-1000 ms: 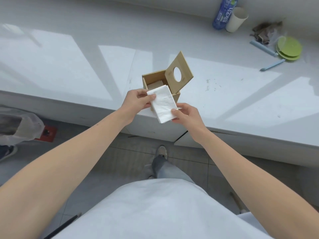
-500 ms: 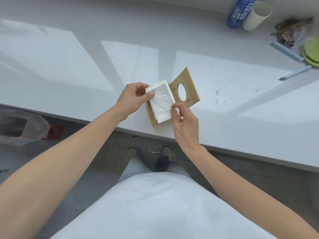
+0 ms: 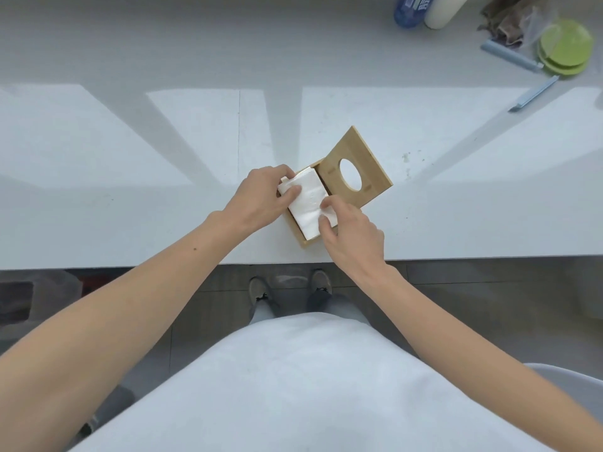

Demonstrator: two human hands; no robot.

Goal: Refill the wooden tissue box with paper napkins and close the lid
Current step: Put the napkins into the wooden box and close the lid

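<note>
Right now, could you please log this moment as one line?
phase: loading | left hand + right hand: pressing napkins into box | lid: open

white napkins (image 3: 310, 203) in a tan wooden box (image 3: 301, 238) with a matching tan lid (image 3: 368, 177), on a pale grey-white counter (image 3: 130, 158), with lime green plates (image 3: 566, 48), a blue bottle (image 3: 409, 9), and a cream cup (image 3: 443, 9).
</note>
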